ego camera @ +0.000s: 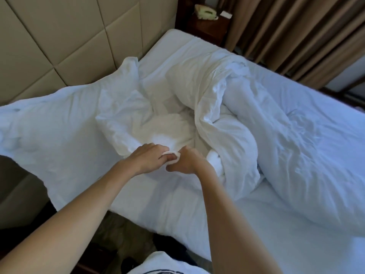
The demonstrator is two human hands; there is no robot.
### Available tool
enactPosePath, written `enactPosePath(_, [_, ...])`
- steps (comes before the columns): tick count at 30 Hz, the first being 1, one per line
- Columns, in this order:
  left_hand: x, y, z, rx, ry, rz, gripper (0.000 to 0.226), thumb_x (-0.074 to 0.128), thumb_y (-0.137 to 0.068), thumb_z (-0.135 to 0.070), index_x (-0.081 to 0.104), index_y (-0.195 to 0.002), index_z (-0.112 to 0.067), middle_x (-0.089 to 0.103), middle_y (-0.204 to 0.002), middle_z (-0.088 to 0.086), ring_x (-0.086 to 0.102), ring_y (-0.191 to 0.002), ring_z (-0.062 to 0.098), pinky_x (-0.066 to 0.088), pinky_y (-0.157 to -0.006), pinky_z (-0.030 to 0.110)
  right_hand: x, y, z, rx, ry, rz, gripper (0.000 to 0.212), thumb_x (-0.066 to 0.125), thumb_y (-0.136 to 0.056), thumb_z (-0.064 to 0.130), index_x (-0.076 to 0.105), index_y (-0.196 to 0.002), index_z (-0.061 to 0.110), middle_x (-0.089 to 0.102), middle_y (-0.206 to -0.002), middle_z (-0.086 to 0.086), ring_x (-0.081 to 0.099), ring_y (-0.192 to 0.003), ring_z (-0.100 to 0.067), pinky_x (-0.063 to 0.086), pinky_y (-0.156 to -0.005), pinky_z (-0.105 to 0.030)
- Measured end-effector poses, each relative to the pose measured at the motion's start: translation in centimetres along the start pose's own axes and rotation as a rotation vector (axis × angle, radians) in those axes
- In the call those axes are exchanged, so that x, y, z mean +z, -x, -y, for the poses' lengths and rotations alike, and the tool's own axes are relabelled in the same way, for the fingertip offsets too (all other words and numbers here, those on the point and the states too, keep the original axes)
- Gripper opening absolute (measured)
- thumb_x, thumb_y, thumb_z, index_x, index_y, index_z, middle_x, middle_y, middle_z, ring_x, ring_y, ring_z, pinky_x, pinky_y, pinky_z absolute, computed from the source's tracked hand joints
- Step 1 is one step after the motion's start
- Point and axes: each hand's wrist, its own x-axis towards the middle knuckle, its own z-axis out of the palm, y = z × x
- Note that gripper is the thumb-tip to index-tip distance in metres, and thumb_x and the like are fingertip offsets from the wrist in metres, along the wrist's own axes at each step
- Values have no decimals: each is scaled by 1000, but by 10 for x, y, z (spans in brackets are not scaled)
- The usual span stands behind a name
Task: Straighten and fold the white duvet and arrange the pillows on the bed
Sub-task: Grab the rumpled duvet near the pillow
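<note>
Fingers of left hand and right hand pinching crumpled white duvet edge

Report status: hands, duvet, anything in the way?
Left hand and right hand side by side, both pinching a fold of white duvet. Duvet bunched mid-bed, not yet straightened. Pillow lies left of the hands; nothing blocking.

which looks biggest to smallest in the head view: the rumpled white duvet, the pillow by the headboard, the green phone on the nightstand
1. rumpled white duvet, the largest.
2. pillow, clearly smaller.
3. green phone, the smallest, though it lies farthest from the camera, which shrinks it.
</note>
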Motion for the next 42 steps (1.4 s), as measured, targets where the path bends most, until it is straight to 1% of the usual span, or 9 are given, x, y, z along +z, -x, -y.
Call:
enactPosePath(6, [-31,113,6,151,173,-226,72,37,-76,-85,65,-73,-19,66,-68,-3,62,-67,15,47,-65,36,12,120,60,-164,39,-183,54,76,-74,44,59,-114,12,65,-114,-10,62,-105,-30,46,-77,-35])
enactPosePath(11, [-58,184,-10,279,266,-495,30,51,-86,-55,64,-70,-33,63,-62,-13,54,-57,5,39,-54,20,14,187,91,-346,-101,-368,25,75,-77,35,61,-86,16,61,-85,-4,60,-84,-27,40,-64,-32])
enactPosePath(15, [-31,203,-10,185,193,-459,33,62,-93,-37,55,-61,-35,55,-54,-9,49,-52,7,36,-52,32,44,192,65,-308,-177,-397,43,82,-67,49,60,-84,17,64,-86,-2,62,-81,-23,43,-64,-33])
enactPosePath(20, [-16,215,-5,90,162,-479,48,58,-93,-47,42,-53,-25,45,-48,-7,44,-51,15,37,-53,34,66,183,-19,-78,168,-279,65,74,-75,57,57,-124,18,61,-127,-8,54,-120,-30,35,-105,-41])
enactPosePath(27, [-22,188,-36,-100,53,-564,32,64,-84,-48,53,-96,-20,61,-95,6,58,-89,38,44,-68,38,41,171,-2,-200,-143,-504,15,58,-82,18,48,-71,14,53,-69,-1,54,-64,-24,37,-54,-29])
enactPosePath(30, [-18,168,-56,53,-268,-485,82,81,-60,-43,45,-131,-27,53,-122,8,54,-107,31,44,-83,38,18,166,11,-397,-79,-476,32,59,-79,9,38,-56,20,45,-56,4,42,-51,-16,25,-45,-26])
enactPosePath(35, [1,132,-91,-75,28,-327,13,72,-82,-18,64,-86,-28,68,-90,5,63,-88,33,42,-66,32,-3,140,-17,-599,-80,-369,37,74,-77,21,44,-56,22,49,-57,7,45,-54,-10,33,-51,-25])
enactPosePath(38, [-4,129,-87,-116,213,-459,40,61,-71,8,54,-66,-31,58,-65,1,56,-67,24,36,-56,27,-13,116,-50,-555,44,-199,33,79,-71,55,56,-71,30,57,-69,11,53,-65,-8,37,-60,-24])
enactPosePath(42, [-9,130,-73,-255,357,-652,33,49,-68,18,67,-72,-9,62,-66,10,52,-64,19,39,-56,22,-22,88,-115,-314,331,35,84,76,-68,65,51,-136,23,57,-132,-1,54,-119,-25,42,-97,-36])
